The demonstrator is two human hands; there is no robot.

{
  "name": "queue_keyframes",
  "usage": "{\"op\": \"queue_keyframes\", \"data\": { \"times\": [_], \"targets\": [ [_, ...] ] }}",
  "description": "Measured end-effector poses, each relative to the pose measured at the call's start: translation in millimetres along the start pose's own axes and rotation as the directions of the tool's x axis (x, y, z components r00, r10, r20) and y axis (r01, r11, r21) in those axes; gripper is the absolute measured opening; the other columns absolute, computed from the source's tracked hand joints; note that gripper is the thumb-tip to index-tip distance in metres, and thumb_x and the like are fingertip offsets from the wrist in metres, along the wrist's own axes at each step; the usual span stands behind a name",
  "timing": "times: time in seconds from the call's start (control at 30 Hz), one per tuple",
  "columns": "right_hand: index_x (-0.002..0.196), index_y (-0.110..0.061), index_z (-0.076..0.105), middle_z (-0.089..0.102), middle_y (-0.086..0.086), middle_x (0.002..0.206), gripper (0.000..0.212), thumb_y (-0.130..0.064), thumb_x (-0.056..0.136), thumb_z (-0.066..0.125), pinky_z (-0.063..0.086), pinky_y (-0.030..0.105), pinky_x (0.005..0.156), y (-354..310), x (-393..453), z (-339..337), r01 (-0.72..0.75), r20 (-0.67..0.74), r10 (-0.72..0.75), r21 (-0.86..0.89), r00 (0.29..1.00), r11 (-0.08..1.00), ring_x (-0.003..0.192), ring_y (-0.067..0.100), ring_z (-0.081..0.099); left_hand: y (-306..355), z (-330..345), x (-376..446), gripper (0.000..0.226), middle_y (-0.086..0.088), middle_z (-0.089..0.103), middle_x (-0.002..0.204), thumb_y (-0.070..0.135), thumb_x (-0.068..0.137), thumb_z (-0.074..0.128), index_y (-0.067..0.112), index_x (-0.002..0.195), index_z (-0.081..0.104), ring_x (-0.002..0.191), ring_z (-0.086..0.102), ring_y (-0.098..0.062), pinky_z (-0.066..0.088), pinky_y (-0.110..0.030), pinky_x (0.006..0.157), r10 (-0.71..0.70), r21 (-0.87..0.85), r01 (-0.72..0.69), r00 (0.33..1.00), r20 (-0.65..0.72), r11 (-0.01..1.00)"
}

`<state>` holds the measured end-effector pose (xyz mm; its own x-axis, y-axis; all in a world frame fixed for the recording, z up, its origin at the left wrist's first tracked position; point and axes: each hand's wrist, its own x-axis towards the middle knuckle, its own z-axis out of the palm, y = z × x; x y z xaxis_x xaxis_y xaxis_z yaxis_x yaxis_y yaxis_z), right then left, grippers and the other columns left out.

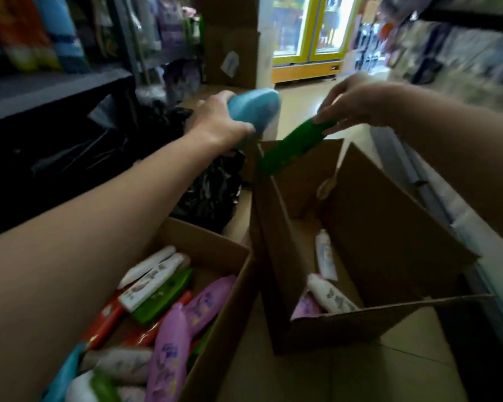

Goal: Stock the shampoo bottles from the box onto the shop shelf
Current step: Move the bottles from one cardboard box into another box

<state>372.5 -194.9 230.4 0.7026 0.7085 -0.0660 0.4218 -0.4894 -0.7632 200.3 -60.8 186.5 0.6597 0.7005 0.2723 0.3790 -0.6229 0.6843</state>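
L hand (pixel 219 123) grips a blue bottle (pixel 254 110): thumb curls over its near side, the other fingers wrap the far side, mostly hidden, and the bottle sticks out to the right past the knuckles. It's held in the air, above a black plastic bag (pixel 212 192) on the floor.

R hand (pixel 357 104) pinches the top end of a green bottle (pixel 294 145) w/ fingertips (pixel 321 117); the bottle hangs tilted, its lower end dipping to the left over the far left corner of the right box (pixel 389 227). Frame is blurred, so exact finger placement there is hard to tell.

Right box is open, flaps up; at its bottom lie a few white bottles (pixel 330 294) and a pink one, lying down.

Left box (pixel 230 285), near left, is open & packed w/ bottles lying on their sides: pink/purple bottles (pixel 172 349), white, green, red, one blue at the near edge.

Dark shelf (pixel 55 91) on the far left, colourful packs on it. Yellow-framed fridge (pixel 311 33) at the far end of the aisle.
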Motion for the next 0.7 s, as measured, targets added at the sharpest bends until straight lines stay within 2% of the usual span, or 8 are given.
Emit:
{"op": "queue_keyframes", "data": {
  "times": [0.13,0.23,0.27,0.33,0.43,0.5,0.57,0.7],
  "targets": [
    [0.102,-0.006,0.057,0.057,0.008,0.094,0.031,-0.003,0.075,0.072,0.053,0.023,0.048,65,-3,-3,-0.122,-0.015,0.128,-0.417,0.992,0.901,0.074,0.017,0.059,53,71,-9,0.055,-0.002,0.053,0.120,0.026,0.079,0.068,0.027,0.130,0.048,0.105,0.054,-0.020,0.049,-0.031,0.086,0.204,0.142,-0.253,0.935,0.291,0.957],
    [0.118,-0.006,0.054,0.060,0.012,0.114,0.043,-0.007,0.078,0.072,0.056,0.032,0.081,129,-11,15,-0.221,0.073,0.331,-0.609,0.941,0.762,0.090,0.021,0.061,62,126,-23,0.054,-0.004,0.048,0.120,0.026,0.080,0.068,0.028,0.129,0.047,0.102,0.053,-0.020,0.051,-0.032,0.084,0.159,0.276,-0.328,0.855,0.494,0.904],
    [0.121,-0.007,0.053,0.059,0.012,0.119,0.042,-0.008,0.081,0.069,0.054,0.031,0.086,150,-15,22,-0.247,0.107,0.403,-0.641,0.909,0.727,0.097,0.021,0.060,61,143,-25,0.054,-0.004,0.049,0.120,0.025,0.080,0.069,0.027,0.129,0.047,0.101,0.053,-0.020,0.051,-0.030,0.080,0.114,0.322,-0.342,0.821,0.560,0.883],
    [0.124,-0.007,0.050,0.056,0.011,0.123,0.041,-0.008,0.086,0.063,0.053,0.029,0.077,185,-19,35,-0.270,0.187,0.489,-0.643,0.852,0.717,0.103,0.022,0.059,53,170,-29,0.055,-0.003,0.051,0.120,0.023,0.080,0.069,0.027,0.131,0.047,0.094,0.053,-0.017,0.049,-0.027,0.071,-0.004,0.384,-0.366,0.720,0.694,0.848],
    [0.123,-0.008,0.052,0.057,0.011,0.121,0.043,-0.009,0.082,0.067,0.050,0.025,0.067,215,-22,57,-0.211,0.292,0.475,-0.624,0.830,0.753,0.107,0.026,0.060,41,200,-36,0.055,-0.003,0.052,0.117,0.019,0.080,0.068,0.027,0.130,0.047,0.081,0.054,-0.015,0.047,-0.024,0.054,-0.163,0.409,-0.343,0.563,0.810,0.845],
    [0.122,-0.008,0.051,0.057,0.009,0.117,0.039,-0.009,0.085,0.064,0.051,0.025,0.066,227,-19,71,-0.185,0.344,0.445,-0.580,0.827,0.793,0.105,0.026,0.061,38,217,-43,0.051,-0.004,0.052,0.119,0.017,0.083,0.064,0.023,0.131,0.047,0.088,0.057,-0.018,0.050,-0.026,0.059,-0.189,0.391,-0.341,0.497,0.847,0.855],
    [0.121,-0.007,0.049,0.056,0.009,0.110,0.033,-0.009,0.089,0.059,0.054,0.028,0.067,234,-15,82,-0.181,0.393,0.430,-0.532,0.813,0.828,0.099,0.026,0.062,37,226,-48,0.044,-0.007,0.053,0.124,0.013,0.087,0.058,0.018,0.130,0.049,0.103,0.058,-0.023,0.053,-0.031,0.077,-0.169,0.372,-0.333,0.506,0.846,0.867],
    [0.099,-0.008,0.059,0.062,0.007,0.097,0.012,-0.005,0.087,0.060,0.056,0.026,0.067,229,-6,90,-0.068,0.367,0.301,-0.531,0.880,0.845,0.085,0.021,0.065,38,218,-38,0.026,-0.008,0.060,0.115,0.014,0.090,0.054,0.015,0.115,0.060,0.102,0.060,-0.022,0.052,-0.035,0.088,-0.037,0.370,-0.313,0.718,0.695,0.874]
  ]
}}
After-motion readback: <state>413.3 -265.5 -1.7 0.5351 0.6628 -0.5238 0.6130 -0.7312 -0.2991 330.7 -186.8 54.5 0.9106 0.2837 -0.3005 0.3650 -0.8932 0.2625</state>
